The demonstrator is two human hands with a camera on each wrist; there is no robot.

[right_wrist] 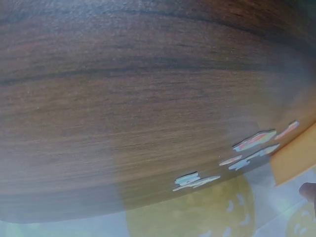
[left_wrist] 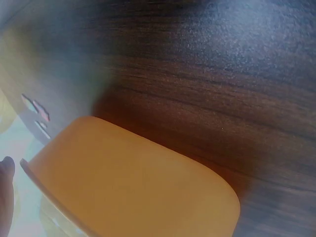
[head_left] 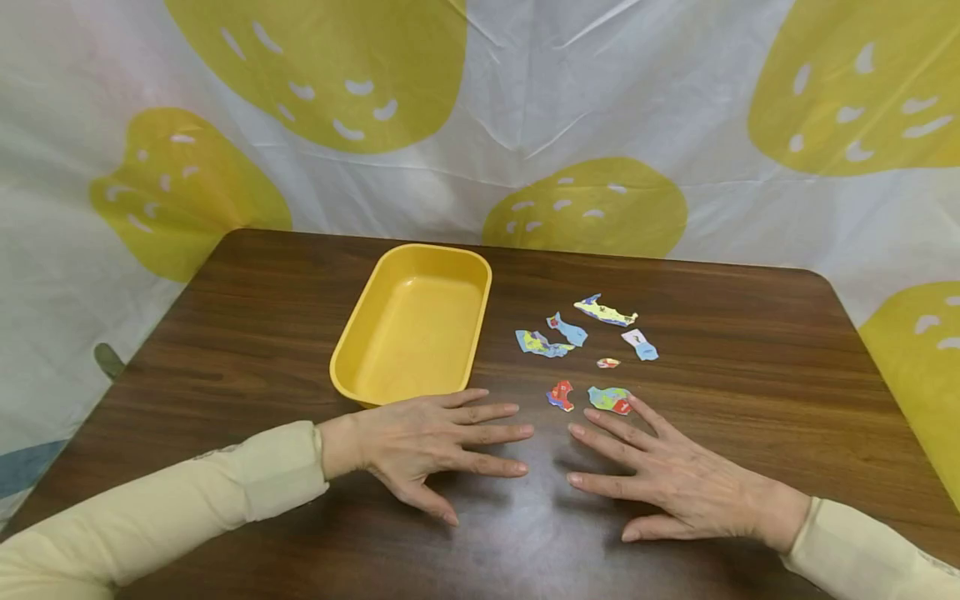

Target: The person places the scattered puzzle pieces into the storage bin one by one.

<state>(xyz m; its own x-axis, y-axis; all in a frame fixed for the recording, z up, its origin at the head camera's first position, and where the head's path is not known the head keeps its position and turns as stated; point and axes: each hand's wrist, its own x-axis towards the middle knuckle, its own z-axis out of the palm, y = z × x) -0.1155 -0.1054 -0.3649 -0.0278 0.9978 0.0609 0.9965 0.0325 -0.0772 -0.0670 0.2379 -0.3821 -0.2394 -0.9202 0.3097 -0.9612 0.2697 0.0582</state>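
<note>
Over the front of the table my left hand [head_left: 435, 437] is held with its fingers spread, close by the near end of a yellow plastic tray [head_left: 416, 333]. Opposite it, my right hand [head_left: 678, 479] also spreads its fingers. Neither hand holds anything. The right fingertips come right up to a flat green, blue and red printed piece [head_left: 610, 399]. Beside that lies a red piece [head_left: 560, 396]. Further back are a small red-and-yellow piece [head_left: 608, 363], a pale blue piece [head_left: 567, 330], a blue-and-yellow piece [head_left: 543, 343], a white-and-blue piece [head_left: 641, 345] and a long pale yellow piece [head_left: 605, 311], all irregular in outline.
The brown wood-grain table [head_left: 750, 358] has rounded back corners. A white curtain [head_left: 600, 75] with yellow printed shapes hangs behind it and at the sides. In the left wrist view the tray's outer wall [left_wrist: 133, 177] stands close in front.
</note>
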